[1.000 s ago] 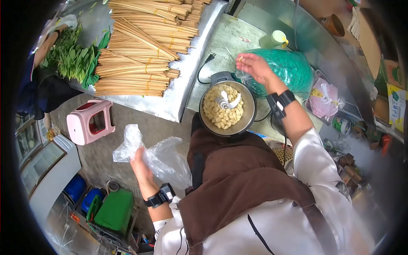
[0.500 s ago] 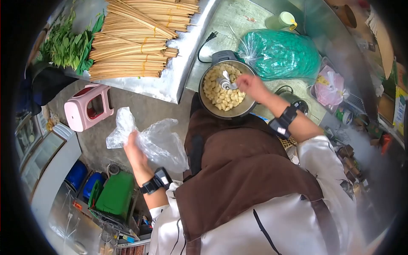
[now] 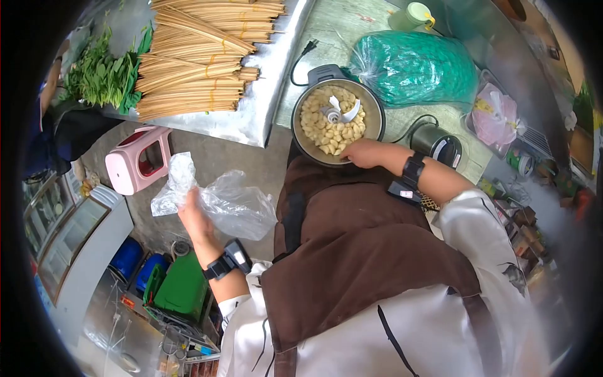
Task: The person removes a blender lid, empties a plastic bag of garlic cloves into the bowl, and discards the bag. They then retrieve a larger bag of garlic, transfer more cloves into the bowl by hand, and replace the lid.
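Observation:
My left hand is closed around the gathered neck of a clear plastic bag, which hangs crumpled above the floor. At the near rim of a steel food chopper bowl is my right hand, its fingers curled together and reaching inside. Whatever those fingertips hold, if anything, I cannot make out. Peeled garlic cloves lie in the bowl around a chopping blade, whose curved metal wing stands above them.
Behind the bowl lies a green-filled plastic bag beside a lidded jug. The chopper's motor unit stands right. Bundled skewers and leafy greens cover the left table. A pink stool stands on the floor.
My right hand has moved from above the right of the bowl down to its near rim, and more of the blade shows. My left hand still holds the bag, nearly unmoved.

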`<state>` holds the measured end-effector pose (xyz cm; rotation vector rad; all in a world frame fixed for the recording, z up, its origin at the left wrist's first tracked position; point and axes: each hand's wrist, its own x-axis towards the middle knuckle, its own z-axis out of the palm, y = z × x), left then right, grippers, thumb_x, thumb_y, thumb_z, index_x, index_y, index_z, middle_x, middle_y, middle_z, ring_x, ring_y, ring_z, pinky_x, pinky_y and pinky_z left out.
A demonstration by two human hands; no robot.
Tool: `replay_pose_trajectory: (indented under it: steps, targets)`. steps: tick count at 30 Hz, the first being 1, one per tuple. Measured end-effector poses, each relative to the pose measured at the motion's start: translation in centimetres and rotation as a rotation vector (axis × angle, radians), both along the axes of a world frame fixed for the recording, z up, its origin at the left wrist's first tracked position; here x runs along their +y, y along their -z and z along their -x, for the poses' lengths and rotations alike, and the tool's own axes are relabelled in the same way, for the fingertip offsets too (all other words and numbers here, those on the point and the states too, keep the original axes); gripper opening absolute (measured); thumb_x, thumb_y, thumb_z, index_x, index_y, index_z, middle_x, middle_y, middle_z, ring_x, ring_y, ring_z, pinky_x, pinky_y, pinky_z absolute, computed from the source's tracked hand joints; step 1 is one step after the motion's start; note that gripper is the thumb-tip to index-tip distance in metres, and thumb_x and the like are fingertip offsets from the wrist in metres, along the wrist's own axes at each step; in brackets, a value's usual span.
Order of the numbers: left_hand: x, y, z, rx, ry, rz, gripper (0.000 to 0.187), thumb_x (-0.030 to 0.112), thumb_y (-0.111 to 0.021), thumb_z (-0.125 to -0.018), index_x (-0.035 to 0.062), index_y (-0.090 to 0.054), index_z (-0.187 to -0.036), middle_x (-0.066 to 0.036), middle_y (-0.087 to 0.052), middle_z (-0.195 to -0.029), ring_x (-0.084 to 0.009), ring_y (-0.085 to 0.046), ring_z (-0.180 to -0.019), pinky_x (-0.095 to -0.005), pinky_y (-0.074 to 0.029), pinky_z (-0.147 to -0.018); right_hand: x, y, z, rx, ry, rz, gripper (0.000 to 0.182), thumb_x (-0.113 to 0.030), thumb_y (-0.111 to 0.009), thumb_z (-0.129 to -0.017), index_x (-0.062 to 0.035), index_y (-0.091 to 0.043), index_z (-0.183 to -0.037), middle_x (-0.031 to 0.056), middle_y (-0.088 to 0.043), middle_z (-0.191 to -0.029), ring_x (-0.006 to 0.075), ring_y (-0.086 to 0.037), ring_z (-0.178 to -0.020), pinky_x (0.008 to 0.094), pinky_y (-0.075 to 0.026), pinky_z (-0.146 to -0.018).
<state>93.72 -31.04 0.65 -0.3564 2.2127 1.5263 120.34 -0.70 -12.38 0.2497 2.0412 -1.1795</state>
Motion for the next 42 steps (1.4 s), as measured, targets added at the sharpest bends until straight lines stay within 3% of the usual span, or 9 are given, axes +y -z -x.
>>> replay_pose_trajectory:
  steps: [5,11,18,24,27,29,34,37,42]
  targets:
    - [1.6,-1.1,-1.7,0.046,0.060,0.019,0.037,0.010,-0.054,-0.081,-0.0048,-0.051,-0.115,-0.006,-0.055,-0.108,-0.0144,-0.051,-0.095,-0.0272,-0.039,-0.083,-1.3,1.7,1.3,-0.145,-0.117,-0.085,0.034,-0.005,-0.051,-0.076,0.0009,-0.056,-0.109,0.0200,-0.058,-0.105,0.0337,-0.055,-0.100,0.0391,-0.044,-0.082]
    - [0.7,-1.1,-2.6,0.022,0.034,-0.013,0.040,0.005,-0.057,-0.080,-0.0065,-0.049,-0.117,-0.010,-0.055,-0.113,-0.0179,-0.052,-0.098,-0.0299,-0.039,-0.087,0.5,0.1,0.4,0.054,0.150,-0.250,0.053,-0.003,-0.040,-0.080,-0.0001,-0.032,-0.132,0.0206,-0.040,-0.131,0.0328,-0.044,-0.116,0.0366,-0.038,-0.094]
    - [0.4,-0.8,-3.7,0.051,0.064,-0.046,0.039,0.008,-0.053,-0.081,-0.0053,-0.049,-0.117,-0.006,-0.054,-0.110,-0.0147,-0.051,-0.096,-0.0267,-0.038,-0.084,-1.3,-1.0,0.8,-0.023,-0.016,0.023,0.041,-0.001,-0.039,-0.078,-0.0067,-0.056,-0.114,0.0176,-0.059,-0.107,0.0341,-0.054,-0.101,0.0369,-0.042,-0.086]
    - [-0.4,-0.9,-4.4,0.043,0.090,-0.005,0.036,0.008,-0.054,-0.082,-0.0044,-0.050,-0.116,-0.006,-0.055,-0.108,-0.0145,-0.052,-0.095,-0.0269,-0.040,-0.082,-3.2,0.6,3.5,0.063,0.159,0.061,0.052,0.002,-0.040,-0.075,-0.0003,-0.041,-0.127,0.0225,-0.051,-0.119,0.0336,-0.049,-0.111,0.0370,-0.039,-0.092]
    - [-1.1,-1.2,-4.4,0.041,0.064,-0.056,0.037,0.004,-0.055,-0.080,-0.0061,-0.050,-0.116,-0.009,-0.055,-0.112,-0.0171,-0.052,-0.100,-0.0291,-0.038,-0.088,-3.7,3.3,3.4,0.387,0.194,-0.070,0.062,0.002,-0.040,-0.078,-0.0023,-0.023,-0.137,0.0227,-0.036,-0.134,0.0329,-0.036,-0.124,0.0341,-0.031,-0.102]
    - [-1.0,-1.8,-4.6,0.053,0.025,-0.055,0.038,0.005,-0.055,-0.080,-0.0053,-0.049,-0.117,-0.009,-0.055,-0.112,-0.0176,-0.052,-0.100,-0.0293,-0.038,-0.088,-3.3,3.5,2.5,0.358,0.207,0.069,0.055,-0.004,-0.044,-0.078,-0.0013,-0.034,-0.132,0.0209,-0.040,-0.131,0.0309,-0.039,-0.121,0.0334,-0.031,-0.101]
    - [2.0,-4.5,-4.2,0.065,-0.125,-0.143,0.039,0.007,-0.056,-0.081,-0.0033,-0.047,-0.118,-0.010,-0.054,-0.111,-0.0201,-0.053,-0.098,-0.0321,-0.042,-0.086,-0.3,-3.4,0.6,0.022,0.156,0.329,0.055,-0.019,-0.054,-0.081,-0.0021,-0.037,-0.131,0.0195,-0.045,-0.127,0.0295,-0.046,-0.114,0.0342,-0.038,-0.095]
    - [3.4,-5.3,-3.4,-0.043,-0.230,-0.278,0.037,0.010,-0.056,-0.082,-0.0029,-0.048,-0.117,-0.010,-0.055,-0.108,-0.0221,-0.054,-0.097,-0.0352,-0.044,-0.084,0.0,-7.7,0.1,0.163,0.187,0.297,0.059,-0.025,-0.057,-0.081,-0.0025,-0.036,-0.131,0.0202,-0.047,-0.123,0.0291,-0.050,-0.110,0.0343,-0.040,-0.091]
    - [7.3,-5.3,-3.7,-0.163,-0.135,-0.461,0.035,0.017,-0.054,-0.085,-0.0032,-0.049,-0.114,-0.013,-0.056,-0.108,-0.0247,-0.055,-0.098,-0.0378,-0.044,-0.086,-1.7,-13.6,3.7,0.671,0.444,0.381,0.096,-0.028,-0.073,-0.070,-0.0062,-0.010,-0.140,0.0203,-0.014,-0.143,0.0316,-0.043,-0.119,0.0378,-0.035,-0.098]
